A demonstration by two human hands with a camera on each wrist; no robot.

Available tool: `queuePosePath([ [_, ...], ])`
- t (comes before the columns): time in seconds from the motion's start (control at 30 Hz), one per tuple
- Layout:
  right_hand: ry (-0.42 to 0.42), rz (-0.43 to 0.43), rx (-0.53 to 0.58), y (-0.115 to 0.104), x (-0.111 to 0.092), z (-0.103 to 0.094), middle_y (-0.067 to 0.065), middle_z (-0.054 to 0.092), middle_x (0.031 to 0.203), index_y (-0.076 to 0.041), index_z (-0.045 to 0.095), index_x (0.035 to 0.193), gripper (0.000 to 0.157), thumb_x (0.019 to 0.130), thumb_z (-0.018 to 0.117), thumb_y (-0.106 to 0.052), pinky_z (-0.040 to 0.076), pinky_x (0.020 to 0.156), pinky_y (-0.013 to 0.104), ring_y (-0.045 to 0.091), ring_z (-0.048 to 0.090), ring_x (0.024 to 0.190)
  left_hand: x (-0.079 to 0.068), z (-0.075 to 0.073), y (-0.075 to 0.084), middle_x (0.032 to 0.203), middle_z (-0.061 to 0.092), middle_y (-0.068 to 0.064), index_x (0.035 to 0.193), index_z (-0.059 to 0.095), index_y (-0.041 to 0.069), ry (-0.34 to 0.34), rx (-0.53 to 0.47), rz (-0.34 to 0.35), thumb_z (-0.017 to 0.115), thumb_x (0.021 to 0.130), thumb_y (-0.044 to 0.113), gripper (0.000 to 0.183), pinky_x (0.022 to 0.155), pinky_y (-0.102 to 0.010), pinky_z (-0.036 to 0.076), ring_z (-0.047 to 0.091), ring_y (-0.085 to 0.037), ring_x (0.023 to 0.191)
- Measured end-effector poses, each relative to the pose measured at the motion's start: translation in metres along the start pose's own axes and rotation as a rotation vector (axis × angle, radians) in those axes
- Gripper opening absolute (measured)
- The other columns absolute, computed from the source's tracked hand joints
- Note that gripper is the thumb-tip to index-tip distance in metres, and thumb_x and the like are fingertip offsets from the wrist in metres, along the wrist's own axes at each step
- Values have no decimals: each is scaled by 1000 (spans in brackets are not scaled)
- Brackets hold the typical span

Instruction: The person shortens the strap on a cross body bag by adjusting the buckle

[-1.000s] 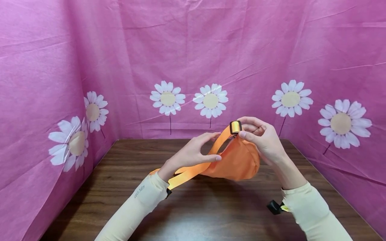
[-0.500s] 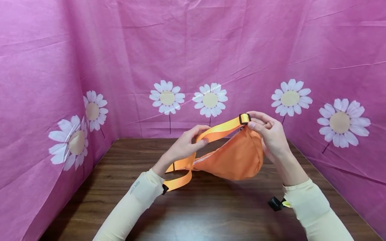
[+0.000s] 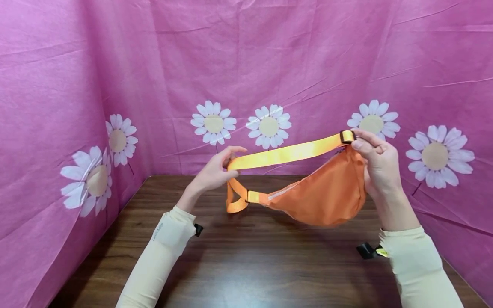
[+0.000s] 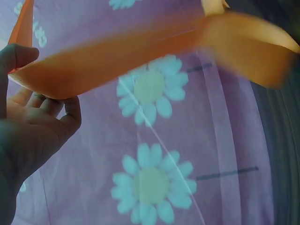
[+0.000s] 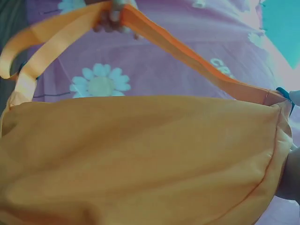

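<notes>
An orange waist bag (image 3: 319,196) hangs above the table, with a white zip line along its upper edge. My right hand (image 3: 379,167) pinches its upper right end by the black slider buckle (image 3: 348,137). From that buckle the orange strap (image 3: 289,155) runs almost straight to my left hand (image 3: 213,171), which holds it between thumb and fingers. Below the left hand the strap drops in a loop to a second slider (image 3: 247,196) at the bag's narrow end. In the left wrist view the strap (image 4: 117,56) is blurred. The bag's broad panel (image 5: 140,150) fills the right wrist view.
A dark wood-grain table (image 3: 246,265) lies beneath the hands. Pink cloth (image 3: 246,64) printed with white daisies encloses it at the back and both sides. Small black devices are worn at the left wrist (image 3: 198,230) and right wrist (image 3: 365,250).
Both hands have risen and moved apart, the left leftward and the right rightward with the bag. The strap, slack and bent before, is now stretched between them. The bag has lifted slightly.
</notes>
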State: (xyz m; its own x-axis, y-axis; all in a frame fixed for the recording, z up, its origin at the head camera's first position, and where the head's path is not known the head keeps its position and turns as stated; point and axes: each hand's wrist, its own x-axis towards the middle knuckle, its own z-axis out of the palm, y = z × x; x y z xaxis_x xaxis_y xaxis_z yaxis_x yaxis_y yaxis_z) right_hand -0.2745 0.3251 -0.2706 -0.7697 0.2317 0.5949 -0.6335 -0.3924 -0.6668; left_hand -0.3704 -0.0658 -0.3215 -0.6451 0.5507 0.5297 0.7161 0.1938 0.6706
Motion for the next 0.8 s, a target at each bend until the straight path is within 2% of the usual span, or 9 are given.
queuePosePath([
  [0.2,4,29,144,-9,6,-14,18,73,92,15,65,120,27,93,61,14,58,63,26,20,70,71,-4,-29,-24,93,53,-16,142,55,6,147,-57,-44,57,91,-10,53,48,-25,38,47,-17,64],
  [0.3,10,27,178,-10,8,-20,20,73,92,15,66,119,26,94,59,14,58,62,27,21,70,71,-6,-40,-38,95,55,-20,138,55,-4,231,-139,-59,55,92,-12,47,54,-24,43,53,-19,71],
  [0.4,13,17,204,-9,11,-23,21,73,92,16,66,117,25,94,58,14,57,61,27,22,70,72,-8,-48,-50,96,57,-17,135,58,-4,343,-223,-99,57,94,-9,41,64,-24,48,56,-19,79],
  [0.47,11,12,215,-8,13,-25,21,73,92,17,67,116,24,94,57,15,57,61,27,23,70,72,-9,-51,-56,97,57,-16,134,59,-2,421,-308,-136,57,97,-7,37,65,-23,49,56,-19,82],
  [0.57,-11,18,249,-6,14,-28,23,72,89,18,66,114,23,94,55,16,58,62,29,26,71,72,-9,-52,-65,101,56,-13,133,58,1,516,-504,-186,52,101,-5,34,63,-23,49,55,-22,85],
  [0.63,-30,24,259,-2,15,-29,25,71,90,20,64,116,24,94,55,17,59,64,30,27,71,72,-7,-51,-70,103,56,-12,132,57,2,567,-675,-195,46,104,-4,31,63,-23,50,55,-23,86],
  [0.73,-53,29,238,6,16,-31,25,71,93,22,62,118,25,95,55,18,59,68,31,28,71,74,-6,-48,-72,99,55,-12,127,57,4,615,-968,-166,40,108,2,25,70,-29,53,56,-24,85],
  [0.8,-48,28,198,13,16,-33,24,71,96,21,62,119,25,94,57,17,59,69,30,27,71,74,-4,-46,-72,92,54,-12,122,58,3,633,-1103,-132,38,110,5,23,75,-34,54,57,-23,81],
])
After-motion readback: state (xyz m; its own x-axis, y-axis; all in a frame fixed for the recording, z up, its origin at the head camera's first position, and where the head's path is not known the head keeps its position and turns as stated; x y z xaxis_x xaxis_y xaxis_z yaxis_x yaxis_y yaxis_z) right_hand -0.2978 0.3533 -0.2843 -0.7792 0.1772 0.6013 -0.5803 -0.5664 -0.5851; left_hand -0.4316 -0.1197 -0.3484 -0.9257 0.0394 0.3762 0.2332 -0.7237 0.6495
